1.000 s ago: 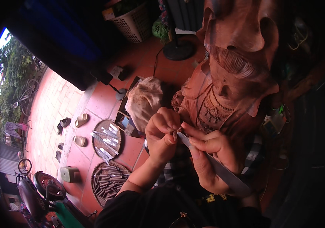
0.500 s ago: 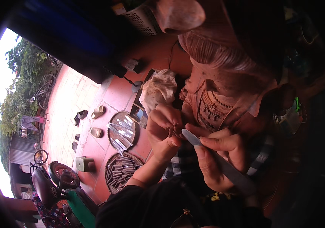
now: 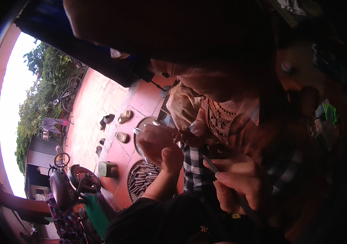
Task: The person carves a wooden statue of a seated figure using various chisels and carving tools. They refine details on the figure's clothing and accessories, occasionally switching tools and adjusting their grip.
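My right hand (image 3: 238, 181) pinches a flat grey blade (image 3: 210, 164) between thumb and fingers, now seen nearly edge-on, tip up and to the left. My left hand (image 3: 159, 150) is raised with its back toward me and the thumb apart. Its fingertips are partly hidden, close to the dark hand (image 3: 191, 138) of another person. Whether anything lies between those fingers cannot be made out. That person, in a brown top (image 3: 220, 116) with a trimmed neckline, leans in very close. Black-and-white checked cloth (image 3: 193, 166) shows below the hands.
Past my left forearm, a round woven tray (image 3: 132, 185) holds several brown rods; another tray (image 3: 143, 122) is partly hidden. Sandals (image 3: 121, 137), a green stool (image 3: 107, 168) and a parked motorbike (image 3: 65, 191) stand on the left. A bright green item (image 3: 331, 112) lies at the right.
The other person has leaned further in, darkening the view. My left hand has turned its back toward me. The blade in my right hand has moved lower and turned from broad face to edge.
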A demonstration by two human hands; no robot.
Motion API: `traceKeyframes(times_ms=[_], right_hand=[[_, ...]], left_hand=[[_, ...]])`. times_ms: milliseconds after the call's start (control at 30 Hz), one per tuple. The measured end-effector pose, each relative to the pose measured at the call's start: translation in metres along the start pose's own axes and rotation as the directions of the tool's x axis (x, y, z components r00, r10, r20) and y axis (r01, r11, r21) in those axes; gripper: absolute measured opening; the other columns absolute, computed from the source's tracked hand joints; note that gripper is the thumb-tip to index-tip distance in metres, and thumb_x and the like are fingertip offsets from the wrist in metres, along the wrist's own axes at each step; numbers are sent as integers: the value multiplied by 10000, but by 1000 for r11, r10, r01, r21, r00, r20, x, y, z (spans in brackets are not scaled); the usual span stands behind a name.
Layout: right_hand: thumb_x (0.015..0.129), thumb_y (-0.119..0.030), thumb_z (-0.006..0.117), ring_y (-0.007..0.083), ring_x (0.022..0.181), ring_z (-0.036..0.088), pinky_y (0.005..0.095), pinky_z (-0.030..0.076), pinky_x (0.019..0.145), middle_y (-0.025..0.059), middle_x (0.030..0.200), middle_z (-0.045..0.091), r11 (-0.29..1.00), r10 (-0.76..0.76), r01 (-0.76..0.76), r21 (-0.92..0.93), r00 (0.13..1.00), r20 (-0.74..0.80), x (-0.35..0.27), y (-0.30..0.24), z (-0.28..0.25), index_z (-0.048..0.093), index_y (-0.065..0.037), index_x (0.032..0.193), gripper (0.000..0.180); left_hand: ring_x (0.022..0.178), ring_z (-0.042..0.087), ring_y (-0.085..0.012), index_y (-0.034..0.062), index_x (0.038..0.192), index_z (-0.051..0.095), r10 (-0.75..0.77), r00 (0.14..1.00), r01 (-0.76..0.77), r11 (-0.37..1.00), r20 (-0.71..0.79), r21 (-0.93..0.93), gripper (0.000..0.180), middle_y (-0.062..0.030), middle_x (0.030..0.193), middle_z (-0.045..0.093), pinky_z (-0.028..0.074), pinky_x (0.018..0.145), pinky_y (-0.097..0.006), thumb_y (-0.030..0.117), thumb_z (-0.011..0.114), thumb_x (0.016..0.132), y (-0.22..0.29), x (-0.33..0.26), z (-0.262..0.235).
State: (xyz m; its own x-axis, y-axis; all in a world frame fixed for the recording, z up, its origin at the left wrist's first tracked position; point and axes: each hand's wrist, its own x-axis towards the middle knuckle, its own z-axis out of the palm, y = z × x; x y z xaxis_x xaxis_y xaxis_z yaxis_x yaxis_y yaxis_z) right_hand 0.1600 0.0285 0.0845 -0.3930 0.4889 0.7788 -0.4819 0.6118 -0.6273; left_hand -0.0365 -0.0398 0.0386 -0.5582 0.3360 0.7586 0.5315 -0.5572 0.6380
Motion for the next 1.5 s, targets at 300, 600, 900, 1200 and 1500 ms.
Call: traceKeyframes(times_ms=[300, 600, 900, 1200, 1500], right_hand=[[805, -32, 800, 244, 897, 713, 283, 611, 741, 170, 1036, 665, 997, -74, 74, 9, 996, 40, -1, 0, -7, 634, 7, 1119, 358], [928, 63, 563, 257, 998, 686, 287, 544, 814, 196, 1036, 599, 974, 225, -225, -8, 973, 60, 9, 0, 10, 492, 52, 1129, 213], [894, 32, 654, 259, 913, 737, 293, 572, 737, 234, 971, 692, 963, 189, -187, -192, 982, -9, 29, -3, 28, 555, 54, 1016, 159], [967, -14, 570, 391, 1060, 690, 377, 586, 849, 218, 1031, 620, 980, 93, -83, -179, 994, 49, 24, -12, 26, 526, 51, 1107, 161], [990, -181, 519, 275, 730, 660, 312, 580, 679, 208, 961, 539, 938, 135, -180, -298, 977, -163, 20, -23, 13, 488, 33, 1068, 229]], left_hand=[[795, 637, -231, 21, 982, 507, 445, 790, -553, 815, 423, 176, 643, -126, 877, 594, 506, 651, -332, 409, 921, 680, 26, 42, -28], [990, 595, -203, 19, 1121, 497, -332, 824, 472, 850, 460, -233, 719, -121, 1099, 543, 472, 828, -312, 368, 935, 671, 7, 32, -11], [865, 589, -144, 2, 955, 627, -293, 865, 462, 783, 408, -417, 399, -81, 952, 611, 459, 793, -272, 239, 885, 764, -3, 17, 8], [810, 602, -124, 5, 902, 631, -293, 867, 479, 711, 402, -514, 257, -76, 924, 605, 473, 724, -242, 89, 847, 790, -11, 11, 15], [812, 601, -137, 42, 849, 606, -89, 840, 286, 911, 535, -298, 287, -58, 927, 605, 477, 688, -256, 112, 868, 756, -3, 49, 12]])
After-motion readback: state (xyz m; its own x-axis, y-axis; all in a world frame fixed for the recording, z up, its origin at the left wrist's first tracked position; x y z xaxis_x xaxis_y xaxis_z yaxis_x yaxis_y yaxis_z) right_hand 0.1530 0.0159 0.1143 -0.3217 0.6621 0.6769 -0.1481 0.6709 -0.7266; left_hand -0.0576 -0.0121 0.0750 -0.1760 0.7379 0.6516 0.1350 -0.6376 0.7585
